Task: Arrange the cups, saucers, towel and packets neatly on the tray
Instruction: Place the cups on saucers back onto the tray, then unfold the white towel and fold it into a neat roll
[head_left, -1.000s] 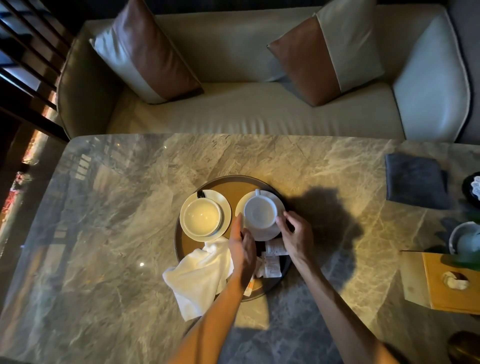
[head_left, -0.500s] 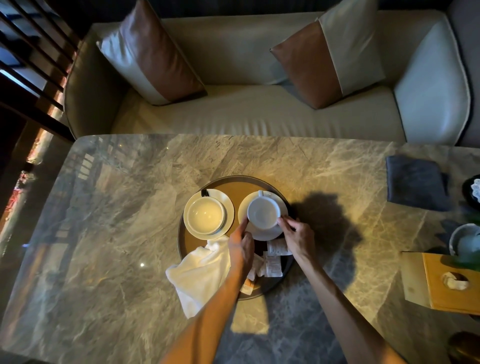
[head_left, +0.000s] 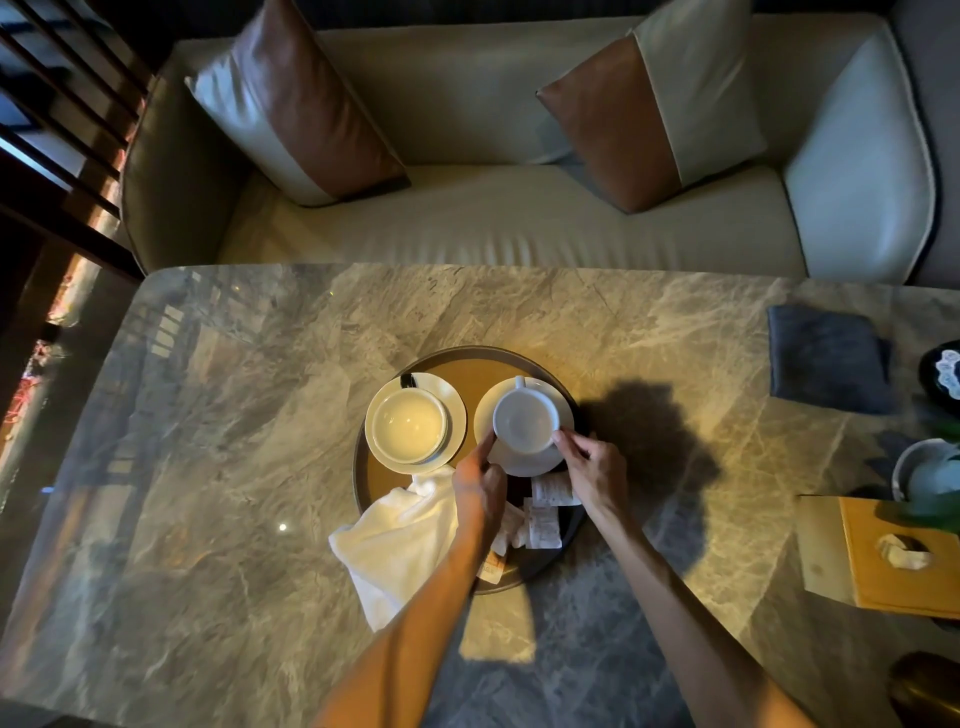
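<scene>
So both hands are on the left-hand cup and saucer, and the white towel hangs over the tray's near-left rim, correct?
No. The head view shows the left hand and right hand at the right-hand saucer and its cup; the left-hand cup is untouched. The white towel does hang over the tray's near-left rim.

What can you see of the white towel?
The towel is white, soft cloth, crumpled, not folded. Its upper part lies on the tray, near the left saucer; the rest spreads over the near-left rim onto the table. The left forearm crosses its right edge; whether it touches is unclear.
</scene>
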